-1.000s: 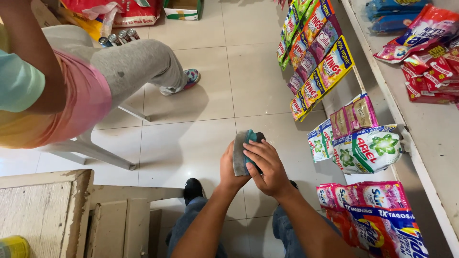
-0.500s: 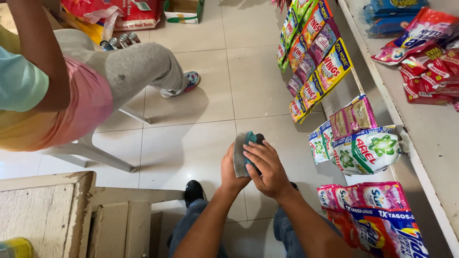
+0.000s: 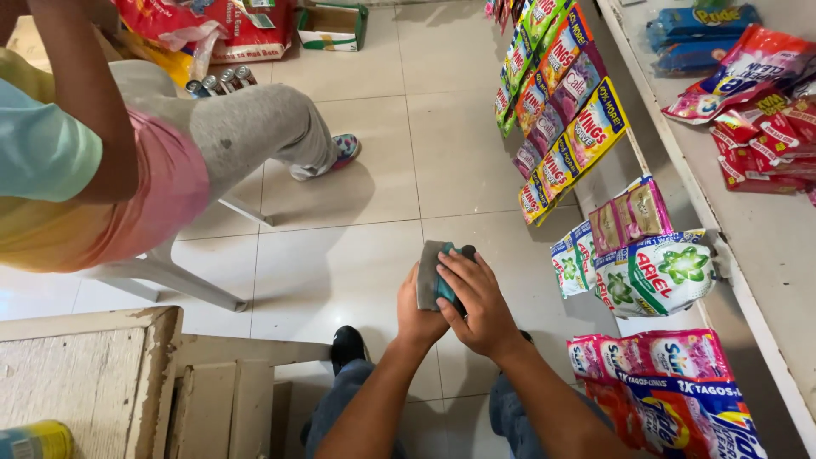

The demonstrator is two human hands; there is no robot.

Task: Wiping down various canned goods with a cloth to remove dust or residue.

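Both my hands are up in front of me, over the floor (image 3: 357,255). Left hand (image 3: 416,310) is curled around the back of a grey pad (image 3: 427,274), fingers closed on it, so it stands on edge rather than lying flat. Right hand (image 3: 478,297) lies over the front, fingers bent down across a teal piece (image 3: 444,283) pressed against the pad; it grips, not open. 1 pad, 1 teal piece, as far as I can tell; my fingers hide the lower parts. Held between 2 palms like this, the pair stays together and clear of everything else, well above the tiles.

My 2 legs show below in jeans, 1 black shoe (image 3: 347,344) visible.

To my right, a shelf (image 3: 748,229) carries red and blue packets lying flat. Sachet strips (image 3: 565,102) hang down its front edge, probably so they face the aisle. Lower down, about 3 detergent bags (image 3: 654,276) hang beside pink sachets (image 3: 633,212), and more bags (image 3: 671,399) sit near my right knee.

To my left, 1 person (image 3: 102,161) in grey trousers sits on a white chair (image 3: 161,272), 1 foot out on the tiles. Behind them, 3 or 4 cans (image 3: 219,82), 1 small box (image 3: 331,27). A wooden desk (image 3: 85,382) stands at lower left.
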